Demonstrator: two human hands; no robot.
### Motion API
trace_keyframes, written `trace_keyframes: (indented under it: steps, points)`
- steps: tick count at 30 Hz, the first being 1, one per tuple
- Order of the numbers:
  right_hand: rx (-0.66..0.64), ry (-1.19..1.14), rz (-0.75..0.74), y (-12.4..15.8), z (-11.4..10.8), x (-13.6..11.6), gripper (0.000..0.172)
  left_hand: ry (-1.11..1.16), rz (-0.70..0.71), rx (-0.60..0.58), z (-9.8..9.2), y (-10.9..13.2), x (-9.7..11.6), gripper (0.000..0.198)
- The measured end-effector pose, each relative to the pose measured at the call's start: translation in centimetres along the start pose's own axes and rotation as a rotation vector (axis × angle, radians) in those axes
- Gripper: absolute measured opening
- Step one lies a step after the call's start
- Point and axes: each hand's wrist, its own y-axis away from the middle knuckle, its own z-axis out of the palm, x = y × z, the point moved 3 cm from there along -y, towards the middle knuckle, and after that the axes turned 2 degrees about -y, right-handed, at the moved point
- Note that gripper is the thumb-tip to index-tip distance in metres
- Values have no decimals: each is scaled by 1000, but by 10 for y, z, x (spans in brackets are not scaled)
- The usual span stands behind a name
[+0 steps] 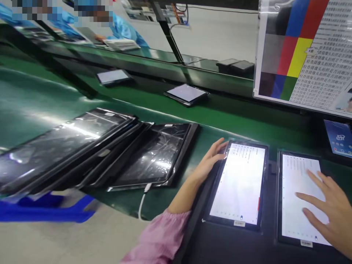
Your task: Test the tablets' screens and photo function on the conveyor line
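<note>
Two tablets with lit white screens lie side by side on a dark mat (220, 242). My left hand (211, 159) rests at the upper left edge of the left tablet (238, 183), its thumb and fingers apart around that corner. Over the right tablet (295, 205), my right hand (327, 205) is spread with its fingers above or on the screen; whether they touch it I cannot tell. Part of this tablet's right side is hidden by the hand. Both tablets carry a small label at the near edge and look wrapped in clear film.
Several dark, film-wrapped tablets (154, 157) lie overlapping at left, one with a white cable (141, 205). Beyond, two lit tablets (187, 93) sit on the green conveyor (148, 95). A printed colour chart (297, 47) hangs at upper right. People in blue (126, 31) sit across.
</note>
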Motion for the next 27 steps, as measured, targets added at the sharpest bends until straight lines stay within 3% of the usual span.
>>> trace_keyframes:
  steps: [4,9,19,27]
  points:
    - [-54,56,-88,-34,24,-19,26,68,-21,-95,1,-8,-12,82]
    - [-95,49,-91,-24,38,-11,32,35,52,-271,-14,11,-3,90]
    - [16,-17,-39,-16,21,-3,33,-193,100,-283,-12,13,5,104]
    - [21,-36,134,16,1,-6,38,-30,95,-421,-18,17,7,102]
